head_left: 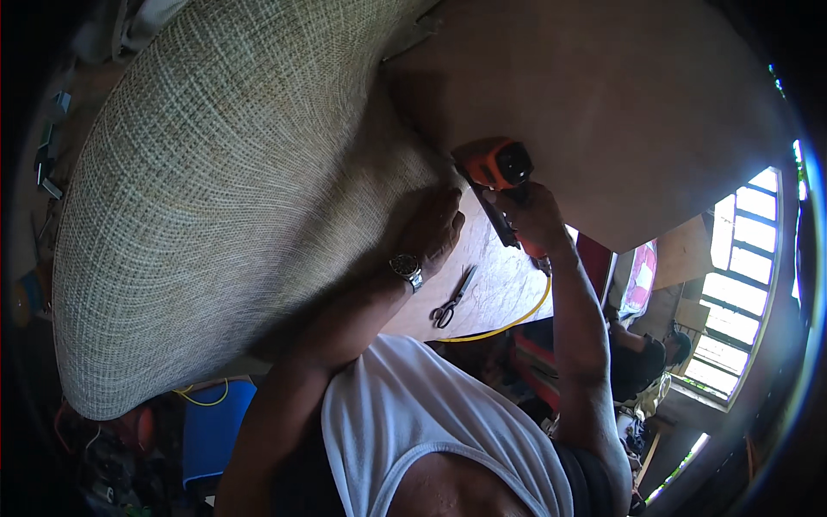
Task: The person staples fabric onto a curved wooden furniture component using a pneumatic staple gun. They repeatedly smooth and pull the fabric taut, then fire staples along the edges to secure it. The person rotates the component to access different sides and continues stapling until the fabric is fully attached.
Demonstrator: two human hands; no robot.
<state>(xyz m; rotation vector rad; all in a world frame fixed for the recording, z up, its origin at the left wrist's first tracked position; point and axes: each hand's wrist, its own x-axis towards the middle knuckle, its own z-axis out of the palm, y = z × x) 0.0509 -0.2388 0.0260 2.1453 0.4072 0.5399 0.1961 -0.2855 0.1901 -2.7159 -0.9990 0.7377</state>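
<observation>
My right hand grips an orange and black air staple gun, its long dark magazine slanting toward me. The nose of the gun is by the meeting line of a large woven rattan-like sheet and a smooth brown panel. Close to the gun, my left hand, with a watch at the wrist, is closed on the edge of the woven sheet; some fingers are in shadow. Dark-handled scissors lie below on the pale work surface.
A yellow air hose runs along the near side of the work surface. To the lower left stands a blue object. Another person is at the right, near a barred window.
</observation>
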